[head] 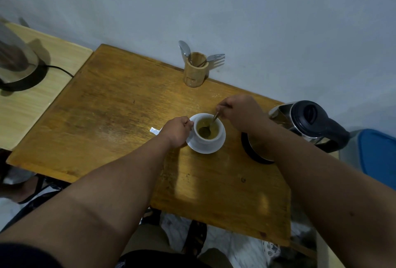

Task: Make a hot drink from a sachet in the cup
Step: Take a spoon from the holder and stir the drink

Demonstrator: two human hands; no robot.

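A white cup point(209, 141) stands on a white saucer point(220, 143) in the middle of the wooden table point(120, 105). It holds a yellowish-green drink. My left hand point(176, 131) grips the cup's left side, where the handle is hidden. My right hand point(237, 112) pinches the handle of a metal spoon point(211, 125) whose bowl sits in the liquid. A torn white sachet piece point(154, 130) lies flat just left of my left hand. The glass electric kettle point(304, 124) with a black lid stands on its base to the right of the cup.
A wooden holder point(195, 70) with a spoon and fork stands at the back edge by the wall. A second kettle point(15, 60) with a black cord sits on a lighter table at left. A blue object point(377, 156) is at the right edge.
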